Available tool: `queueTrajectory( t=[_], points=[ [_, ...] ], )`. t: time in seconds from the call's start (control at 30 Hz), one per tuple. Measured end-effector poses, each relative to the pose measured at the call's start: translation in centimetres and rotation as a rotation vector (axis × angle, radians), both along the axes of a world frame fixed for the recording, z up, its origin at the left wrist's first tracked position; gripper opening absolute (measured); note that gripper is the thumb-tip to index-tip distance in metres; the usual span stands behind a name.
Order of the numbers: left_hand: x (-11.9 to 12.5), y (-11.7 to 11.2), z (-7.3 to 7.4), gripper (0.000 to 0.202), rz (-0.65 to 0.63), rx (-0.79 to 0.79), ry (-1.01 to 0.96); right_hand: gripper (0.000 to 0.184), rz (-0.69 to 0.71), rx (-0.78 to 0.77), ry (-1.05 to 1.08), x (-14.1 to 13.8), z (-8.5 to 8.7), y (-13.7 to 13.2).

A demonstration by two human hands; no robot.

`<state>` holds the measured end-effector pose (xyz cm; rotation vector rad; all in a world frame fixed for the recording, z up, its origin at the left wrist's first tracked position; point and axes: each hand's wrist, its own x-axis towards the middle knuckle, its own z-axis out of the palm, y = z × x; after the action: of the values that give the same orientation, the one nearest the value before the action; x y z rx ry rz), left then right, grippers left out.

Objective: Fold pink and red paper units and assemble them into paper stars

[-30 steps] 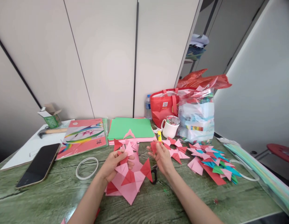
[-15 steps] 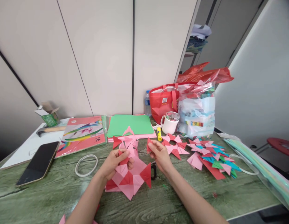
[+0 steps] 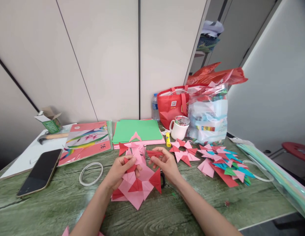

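— Pink and red paper, folded into a chain of pointed units point(image 3: 136, 185), lies on the green wood-grain table point(image 3: 56, 203) right in front of the person. What has hold of it?

— The left hand point(image 3: 120, 172). Its fingers curl over the upper part of the chain and its thumb presses a red point against them, so it is closed on the paper. The rest of the chain hangs down toward six o'clock and rests on the table.

— And the other hand?

— The right hand point(image 3: 166, 165) sits at three o'clock of the left one, just beside it. Thumb and fingertips pinch a small folded red piece point(image 3: 154, 153), held flat, its tip pointing toward nine o'clock at the chain. The two papers look close; whether they touch, I cannot tell.

— What lies around?

— At twelve o'clock a stack of green sheets point(image 3: 137, 130); beside it a yellow glue stick point(image 3: 168, 140) and a white mug point(image 3: 178, 130). At two o'clock a red bag point(image 3: 171, 106) and a clear plastic bag point(image 3: 208, 116). At three o'clock a heap of coloured folded stars point(image 3: 221, 164). At nine o'clock a white ring point(image 3: 91, 173), farther out a dark phone point(image 3: 39, 172), and at ten o'clock a paper pad point(image 3: 87, 141). Black scissors point(image 3: 163, 179) peek out under the right wrist.
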<state>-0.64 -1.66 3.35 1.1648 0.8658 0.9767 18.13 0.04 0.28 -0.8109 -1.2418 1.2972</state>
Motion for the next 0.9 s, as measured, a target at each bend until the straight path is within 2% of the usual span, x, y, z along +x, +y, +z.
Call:
queueTrajectory(
  t=[0.1,0.27,0.4,0.5,0.7,0.9],
  points=[
    [0.2,-0.1,0.3,0.029,0.002,0.064,0.072,0.029,-0.025,0.041,-0.039,0.0,0.5,-0.2],
    [0.4,-0.6,1.0,0.026,0.043,0.220,0.246,0.027,-0.155,0.105,-0.110,0.0,1.3,-0.9],
    [0.4,-0.9,1.3,0.017,0.141,0.283,0.340,0.013,-0.321,0.388,-0.196,0.4,1.1,-1.3],
    [0.2,-0.8,0.9,0.018,0.223,0.285,0.342,0.012,-0.420,0.639,-0.300,0.6,1.0,-1.4],
    [0.1,-0.3,0.0,0.012,0.236,0.337,0.276,0.019,-0.352,0.938,-0.429,0.4,1.7,-1.8],
    [0.1,-0.3,0.0,0.012,0.239,0.389,0.271,0.022,-0.355,0.967,-0.461,0.2,1.7,-2.1]
  ],
)
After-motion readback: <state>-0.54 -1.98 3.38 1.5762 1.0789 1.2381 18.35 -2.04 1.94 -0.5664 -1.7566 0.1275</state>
